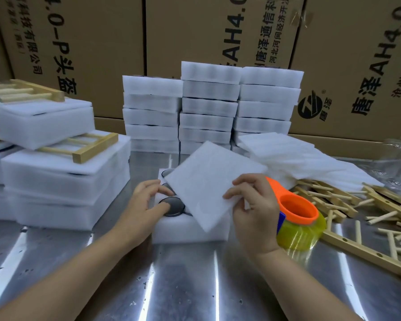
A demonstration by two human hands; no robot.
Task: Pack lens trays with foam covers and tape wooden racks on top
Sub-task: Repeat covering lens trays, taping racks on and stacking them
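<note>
Pinching foam cover (208, 181); cartons (97, 42) seemingly "AH4.0-P"

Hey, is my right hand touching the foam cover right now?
Touching. The head view shows the right hand pinching the foam cover at its near right edge, fingers lying on top of the sheet.

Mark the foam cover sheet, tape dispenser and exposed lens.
foam cover sheet (208, 179): head view, centre of its face.
tape dispenser (296, 210): head view, inside orange ring.
exposed lens (177, 208): head view, dark face.
</note>
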